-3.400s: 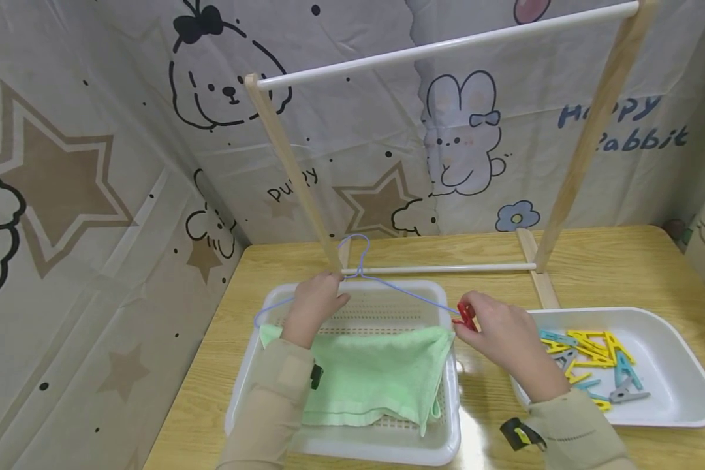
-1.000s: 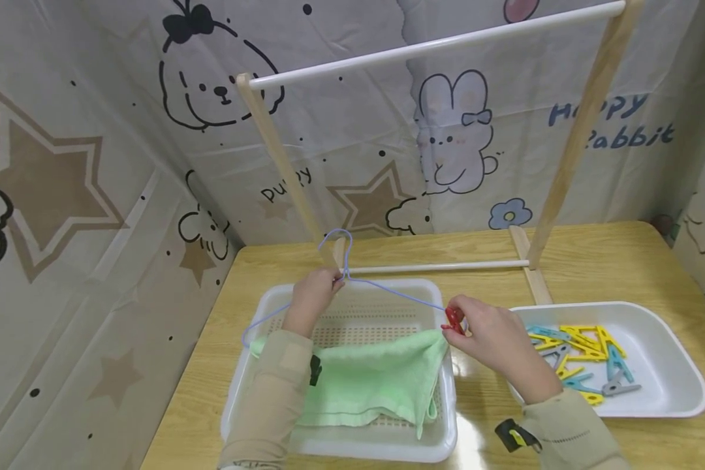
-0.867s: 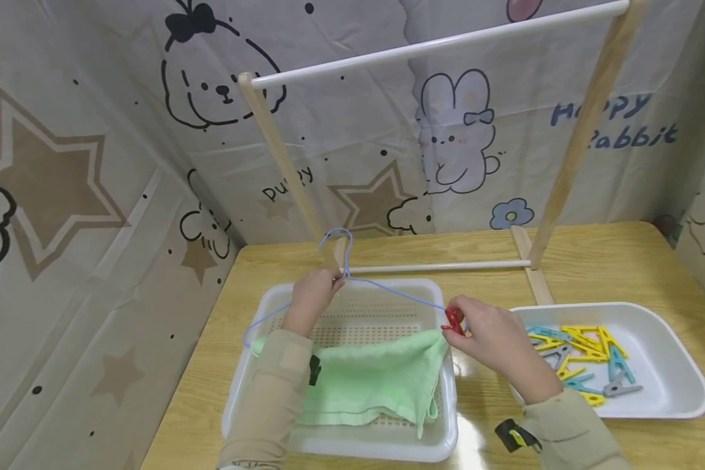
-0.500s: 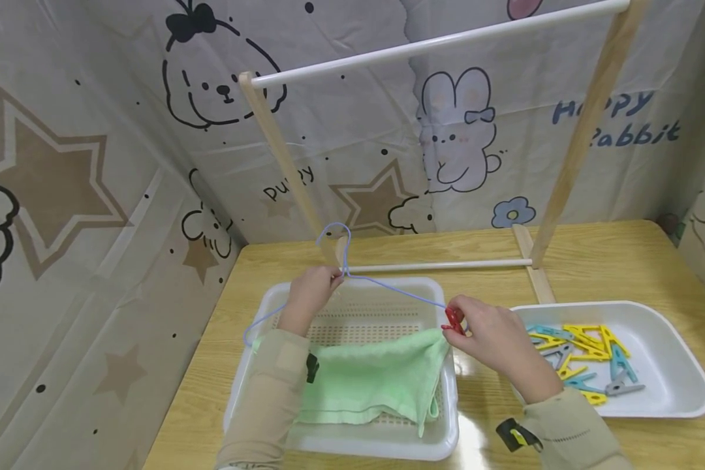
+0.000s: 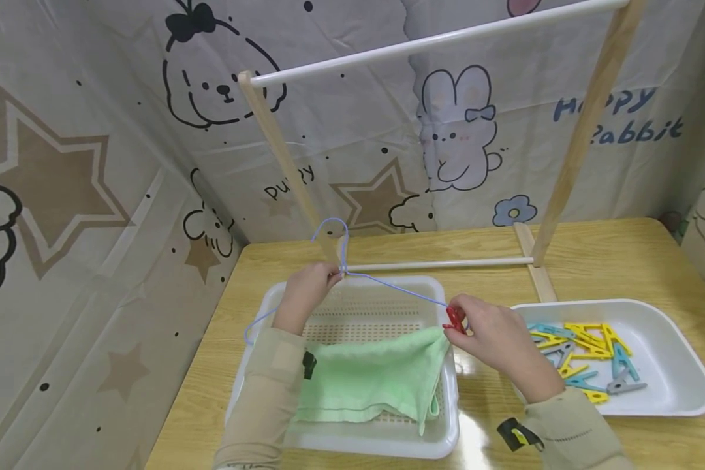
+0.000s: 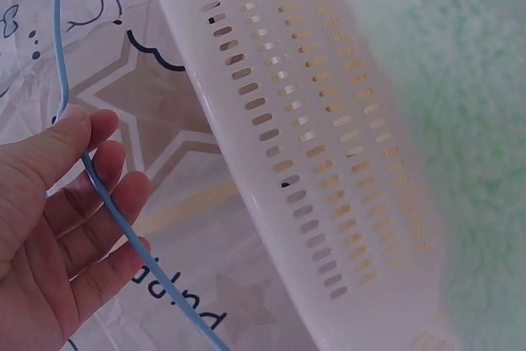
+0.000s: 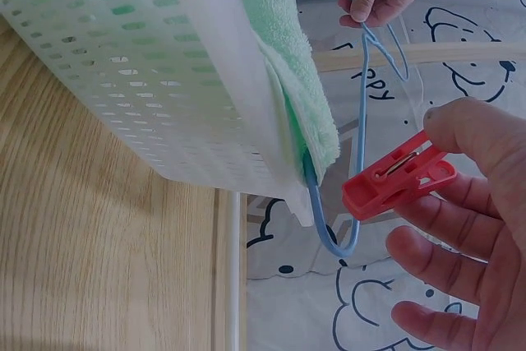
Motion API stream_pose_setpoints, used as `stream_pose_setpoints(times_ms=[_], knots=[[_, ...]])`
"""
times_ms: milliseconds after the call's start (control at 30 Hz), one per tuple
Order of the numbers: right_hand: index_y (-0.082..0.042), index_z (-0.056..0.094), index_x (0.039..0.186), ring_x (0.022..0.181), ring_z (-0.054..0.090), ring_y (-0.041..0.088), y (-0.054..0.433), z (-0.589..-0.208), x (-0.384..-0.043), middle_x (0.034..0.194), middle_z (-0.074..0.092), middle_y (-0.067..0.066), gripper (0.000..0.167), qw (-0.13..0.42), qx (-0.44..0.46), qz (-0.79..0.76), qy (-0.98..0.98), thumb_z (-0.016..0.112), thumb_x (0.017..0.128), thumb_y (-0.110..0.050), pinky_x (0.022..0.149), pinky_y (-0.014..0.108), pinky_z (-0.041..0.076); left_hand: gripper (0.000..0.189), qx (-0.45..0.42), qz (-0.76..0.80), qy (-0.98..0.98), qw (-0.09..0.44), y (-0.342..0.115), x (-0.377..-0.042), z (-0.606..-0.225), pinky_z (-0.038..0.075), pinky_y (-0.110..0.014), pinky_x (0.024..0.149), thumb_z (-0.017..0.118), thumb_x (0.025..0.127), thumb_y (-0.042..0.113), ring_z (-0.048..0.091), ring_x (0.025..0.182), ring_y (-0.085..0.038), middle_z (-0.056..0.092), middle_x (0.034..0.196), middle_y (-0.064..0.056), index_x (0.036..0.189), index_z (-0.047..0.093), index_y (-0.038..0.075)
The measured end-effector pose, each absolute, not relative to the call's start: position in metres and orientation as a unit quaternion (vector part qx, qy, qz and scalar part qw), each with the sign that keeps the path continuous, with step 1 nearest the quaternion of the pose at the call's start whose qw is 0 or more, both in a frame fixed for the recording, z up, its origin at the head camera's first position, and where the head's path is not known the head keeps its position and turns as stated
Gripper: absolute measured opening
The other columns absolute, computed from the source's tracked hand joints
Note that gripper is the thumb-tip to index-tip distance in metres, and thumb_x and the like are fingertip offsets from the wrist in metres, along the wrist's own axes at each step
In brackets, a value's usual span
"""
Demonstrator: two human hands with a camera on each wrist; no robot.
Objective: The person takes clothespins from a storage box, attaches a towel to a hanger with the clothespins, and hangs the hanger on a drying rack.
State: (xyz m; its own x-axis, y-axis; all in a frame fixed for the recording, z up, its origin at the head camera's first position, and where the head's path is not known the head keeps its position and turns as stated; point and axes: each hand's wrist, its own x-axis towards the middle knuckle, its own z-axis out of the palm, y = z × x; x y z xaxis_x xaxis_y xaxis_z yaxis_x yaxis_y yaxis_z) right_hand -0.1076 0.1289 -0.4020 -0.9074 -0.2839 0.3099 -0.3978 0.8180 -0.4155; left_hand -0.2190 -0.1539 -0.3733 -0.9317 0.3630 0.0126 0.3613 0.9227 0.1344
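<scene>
My left hand (image 5: 305,290) pinches a blue wire hanger (image 6: 123,226) just below its hook, thumb against index finger. A light green towel (image 5: 370,375) is draped over the hanger's lower bar, inside the white perforated basket (image 5: 376,448). My right hand (image 5: 496,336) pinches a red clothespin (image 7: 394,178) by its handle ends at the hanger's right end. In the right wrist view, the clothespin's nose overlaps the wire near the bent corner, with the towel's edge beside it. My left forearm hides the towel's left end in the head view.
A white tub (image 5: 675,365) on the right holds several yellow, blue and grey clothespins (image 5: 590,336). Behind the basket stands a wooden rack with a white top bar (image 5: 435,43) and a low rail (image 5: 446,264). A printed cloth (image 5: 358,130) encloses the wooden table.
The hanger's hook has risen slightly and leans further left, with my left hand moving up a little. My right hand has shifted slightly left with the clothespin, then stayed nearly still.
</scene>
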Motion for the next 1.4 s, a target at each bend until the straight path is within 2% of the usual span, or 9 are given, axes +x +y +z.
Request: stream_pose_setpoints(times_ms=[133, 467, 800, 1067, 1400], knots=[[-0.010, 0.058, 0.091, 0.049, 0.038, 0.003, 0.129, -0.401, -0.108, 0.073, 0.056, -0.007, 0.024, 0.118, 0.182, 0.242, -0.946, 0.069, 0.074, -0.023, 0.042, 0.021, 0.032, 0.019, 0.178, 0.069, 0.981, 0.018, -0.154, -0.218, -0.370, 0.048, -0.037, 0.065, 0.054, 0.090, 0.023, 0.061, 0.078, -0.020, 0.065, 0.090, -0.004, 0.094, 0.066, 0.009], [-0.010, 0.058, 0.091, 0.050, 0.038, 0.003, 0.129, -0.400, -0.107, 0.073, 0.056, -0.007, 0.024, 0.122, 0.186, 0.238, -0.945, 0.069, 0.074, -0.023, 0.043, 0.021, 0.032, 0.017, 0.182, 0.079, 0.980, 0.006, -0.154, -0.214, -0.362, 0.048, -0.037, 0.062, 0.056, 0.089, 0.022, 0.061, 0.077, -0.020, 0.066, 0.090, -0.004, 0.093, 0.067, 0.010], [-0.010, 0.058, 0.093, 0.051, 0.040, 0.003, 0.128, -0.400, -0.107, 0.074, 0.057, -0.007, 0.026, 0.126, 0.192, 0.240, -0.943, 0.069, 0.074, -0.023, 0.043, 0.020, 0.032, 0.018, 0.202, 0.087, 0.976, -0.012, -0.160, -0.207, -0.349, 0.049, -0.039, 0.067, 0.058, 0.088, 0.023, 0.062, 0.083, -0.021, 0.066, 0.094, -0.002, 0.095, 0.068, 0.010], [-0.009, 0.058, 0.094, 0.050, 0.039, 0.002, 0.127, -0.400, -0.107, 0.074, 0.058, -0.007, 0.026, 0.136, 0.200, 0.238, -0.941, 0.069, 0.074, -0.023, 0.043, 0.020, 0.032, 0.016, 0.212, 0.094, 0.973, 0.000, -0.163, -0.200, -0.335, 0.047, -0.035, 0.065, 0.057, 0.088, 0.024, 0.059, 0.074, -0.014, 0.066, 0.089, 0.001, 0.091, 0.068, 0.012], [-0.009, 0.058, 0.094, 0.050, 0.040, 0.002, 0.125, -0.398, -0.106, 0.075, 0.059, -0.006, 0.026, 0.140, 0.203, 0.242, -0.938, 0.069, 0.074, -0.022, 0.042, 0.019, 0.032, 0.012, 0.222, 0.101, 0.970, 0.013, -0.169, -0.194, -0.325, 0.044, -0.038, 0.065, 0.058, 0.088, 0.025, 0.053, 0.071, -0.012, 0.063, 0.083, 0.007, 0.085, 0.065, 0.017]])
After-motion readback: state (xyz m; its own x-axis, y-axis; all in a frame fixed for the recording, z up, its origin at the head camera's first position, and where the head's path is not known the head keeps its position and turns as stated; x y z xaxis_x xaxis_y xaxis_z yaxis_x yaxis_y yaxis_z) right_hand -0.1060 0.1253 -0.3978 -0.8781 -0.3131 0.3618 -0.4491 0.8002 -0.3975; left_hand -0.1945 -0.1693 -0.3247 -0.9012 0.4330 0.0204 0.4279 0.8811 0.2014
